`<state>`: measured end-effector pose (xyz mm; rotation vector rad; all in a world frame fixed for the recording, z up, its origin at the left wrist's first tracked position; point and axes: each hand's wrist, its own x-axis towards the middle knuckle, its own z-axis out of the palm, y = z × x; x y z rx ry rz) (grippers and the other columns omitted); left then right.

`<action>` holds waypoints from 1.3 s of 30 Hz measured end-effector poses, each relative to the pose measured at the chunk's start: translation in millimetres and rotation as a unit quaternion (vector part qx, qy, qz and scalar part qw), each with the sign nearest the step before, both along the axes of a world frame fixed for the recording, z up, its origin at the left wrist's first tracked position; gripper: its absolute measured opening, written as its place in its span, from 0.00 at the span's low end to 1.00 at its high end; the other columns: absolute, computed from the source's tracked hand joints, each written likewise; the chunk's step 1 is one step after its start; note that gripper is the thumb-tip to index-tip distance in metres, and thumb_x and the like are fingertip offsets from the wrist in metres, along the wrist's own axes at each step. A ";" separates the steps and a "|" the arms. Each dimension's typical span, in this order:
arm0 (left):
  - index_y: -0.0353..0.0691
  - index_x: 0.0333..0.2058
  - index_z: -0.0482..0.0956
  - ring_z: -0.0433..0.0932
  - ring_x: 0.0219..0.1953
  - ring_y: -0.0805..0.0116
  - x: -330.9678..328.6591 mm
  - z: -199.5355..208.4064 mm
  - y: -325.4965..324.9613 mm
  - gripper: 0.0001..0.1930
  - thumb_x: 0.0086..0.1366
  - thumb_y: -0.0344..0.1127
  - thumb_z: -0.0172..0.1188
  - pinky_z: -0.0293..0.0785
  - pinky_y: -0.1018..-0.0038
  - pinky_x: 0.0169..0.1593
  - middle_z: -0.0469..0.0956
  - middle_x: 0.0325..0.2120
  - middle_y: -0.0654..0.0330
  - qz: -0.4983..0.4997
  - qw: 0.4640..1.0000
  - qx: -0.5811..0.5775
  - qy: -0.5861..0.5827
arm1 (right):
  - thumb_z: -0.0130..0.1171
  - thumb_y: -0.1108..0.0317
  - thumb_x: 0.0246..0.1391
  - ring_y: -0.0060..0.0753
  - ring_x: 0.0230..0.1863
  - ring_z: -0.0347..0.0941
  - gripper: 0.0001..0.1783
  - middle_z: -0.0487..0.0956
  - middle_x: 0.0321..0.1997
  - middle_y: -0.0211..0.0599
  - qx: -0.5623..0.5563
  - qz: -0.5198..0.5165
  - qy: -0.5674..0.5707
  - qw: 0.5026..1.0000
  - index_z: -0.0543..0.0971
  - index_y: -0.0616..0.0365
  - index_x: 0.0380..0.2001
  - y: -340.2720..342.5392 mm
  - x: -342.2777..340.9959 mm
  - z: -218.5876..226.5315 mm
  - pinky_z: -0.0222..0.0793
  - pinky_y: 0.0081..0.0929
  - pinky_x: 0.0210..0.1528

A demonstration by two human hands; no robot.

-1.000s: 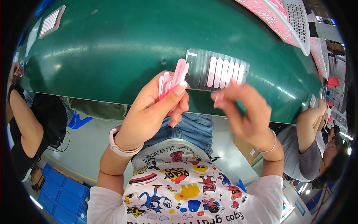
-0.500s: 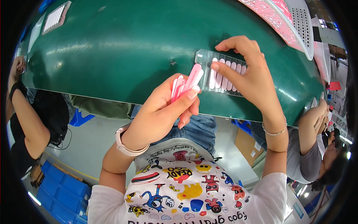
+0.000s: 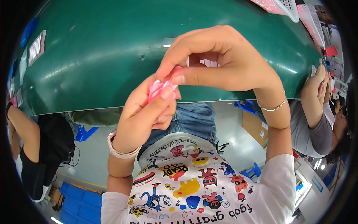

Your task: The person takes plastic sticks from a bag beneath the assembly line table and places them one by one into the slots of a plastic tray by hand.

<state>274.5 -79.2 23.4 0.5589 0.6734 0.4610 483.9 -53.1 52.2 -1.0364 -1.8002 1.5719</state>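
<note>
My left hand (image 3: 136, 112) is closed around a small bunch of flat, round-ended pink nail files (image 3: 154, 89), above the near edge of the table. My right hand (image 3: 233, 59) reaches over from the right, and its thumb and forefinger pinch a pink nail file (image 3: 176, 71) at the top of that bunch. Behind the right hand lies a clear tray (image 3: 169, 42), mostly covered by it. Pale pink files (image 3: 210, 63) in the tray show through the gap between thumb and fingers.
The green table (image 3: 100, 56) spans the far side. At its left end sits another small tray of white strips (image 3: 36, 48). Pink-and-white perforated baskets (image 3: 278, 8) stand at the far right. Other people's arms (image 3: 23, 125) are on both sides.
My right hand has come left from over the tray to the bunch and pinches one file. The bunch has tilted, its ends now turned toward me. The view has shifted slightly.
</note>
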 end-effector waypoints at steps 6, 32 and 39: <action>0.34 0.36 0.68 0.53 0.15 0.84 -8.4 -11.4 5.1 0.08 0.66 0.34 0.48 0.45 0.83 0.17 0.60 0.15 0.68 -0.030 0.993 -0.082 -0.078 | 0.60 0.81 0.46 0.28 0.36 0.77 0.07 0.82 0.36 0.41 0.028 0.013 0.068 0.997 0.82 0.63 0.32 -4.5 12.1 -13.9 0.71 0.22 0.34; 0.37 0.31 0.66 0.51 0.14 0.85 -35.7 -8.7 -3.9 0.07 0.69 0.31 0.46 0.48 0.84 0.17 0.58 0.14 0.70 0.057 0.988 0.117 0.084 | 0.64 0.67 0.41 0.40 0.47 0.67 0.22 0.70 0.41 0.38 0.091 -0.093 -0.301 0.945 0.71 0.57 0.42 13.7 -3.3 -11.7 0.62 0.32 0.49; 0.38 0.32 0.66 0.53 0.15 0.85 -55.2 -3.8 -6.9 0.07 0.69 0.33 0.47 0.49 0.84 0.18 0.59 0.14 0.71 0.100 0.984 0.107 0.098 | 0.65 0.65 0.42 0.36 0.50 0.66 0.25 0.71 0.44 0.34 0.103 -0.132 -0.290 0.942 0.70 0.53 0.45 7.0 -10.3 -1.5 0.52 0.35 0.54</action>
